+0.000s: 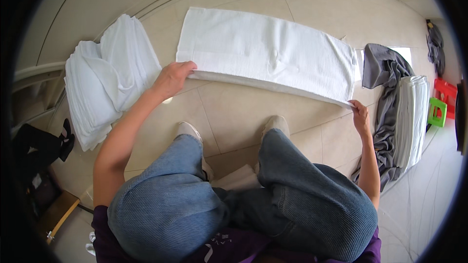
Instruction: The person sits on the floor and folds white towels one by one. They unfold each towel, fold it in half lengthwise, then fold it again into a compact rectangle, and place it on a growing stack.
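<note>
A long folded white cloth [252, 44] stretches across the tiles in front of my shoes. Its near edge is raised between my two hands, and its far edge rests on the floor. My left hand [174, 78] pinches the near left corner between thumb and fingers. At the near right corner, my right hand [359, 117] grips the same cloth. Small creases and a pucker show near the middle of its upper face. Left of my left forearm lies a tall pile of folded white cloths [109, 76], the top one loosely rumpled.
On the right a stack of white cloths [411, 120] lies on a crumpled grey cloth [385, 117]. Beyond it are a green plastic stool [437, 112] and a red plastic object [445, 93]. Another person's black shoe [66, 140] and a wooden edge [64, 215] are at left.
</note>
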{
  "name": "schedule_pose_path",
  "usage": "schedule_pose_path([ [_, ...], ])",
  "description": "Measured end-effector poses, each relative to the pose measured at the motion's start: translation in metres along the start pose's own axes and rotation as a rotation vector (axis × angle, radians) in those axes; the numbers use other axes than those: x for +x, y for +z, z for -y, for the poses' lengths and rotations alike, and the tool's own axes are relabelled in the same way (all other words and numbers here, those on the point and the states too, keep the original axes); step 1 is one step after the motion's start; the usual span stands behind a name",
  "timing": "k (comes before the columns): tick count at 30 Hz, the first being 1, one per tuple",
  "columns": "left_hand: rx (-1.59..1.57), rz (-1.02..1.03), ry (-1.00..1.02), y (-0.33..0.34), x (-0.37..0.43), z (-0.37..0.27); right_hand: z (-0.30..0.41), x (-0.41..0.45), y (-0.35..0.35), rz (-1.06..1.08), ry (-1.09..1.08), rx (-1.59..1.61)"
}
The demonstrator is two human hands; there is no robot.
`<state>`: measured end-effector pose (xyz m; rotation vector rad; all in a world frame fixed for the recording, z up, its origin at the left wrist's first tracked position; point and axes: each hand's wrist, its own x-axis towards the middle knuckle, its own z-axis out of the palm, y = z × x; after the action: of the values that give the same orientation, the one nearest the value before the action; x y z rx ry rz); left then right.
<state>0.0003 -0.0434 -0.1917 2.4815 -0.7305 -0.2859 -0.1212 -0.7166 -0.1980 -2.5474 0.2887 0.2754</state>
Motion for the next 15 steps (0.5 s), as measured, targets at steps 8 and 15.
schedule_pose_path([
  [8, -0.322, 0.039, -0.343, -0.029, 0.029, 0.029, -0.004, 0.032, 0.001, -0.077, 0.205, 0.541],
  [15, -0.298, -0.237, -0.496, 0.015, 0.034, 0.072, -0.012, 0.063, 0.048, -0.243, 0.271, 0.336],
])
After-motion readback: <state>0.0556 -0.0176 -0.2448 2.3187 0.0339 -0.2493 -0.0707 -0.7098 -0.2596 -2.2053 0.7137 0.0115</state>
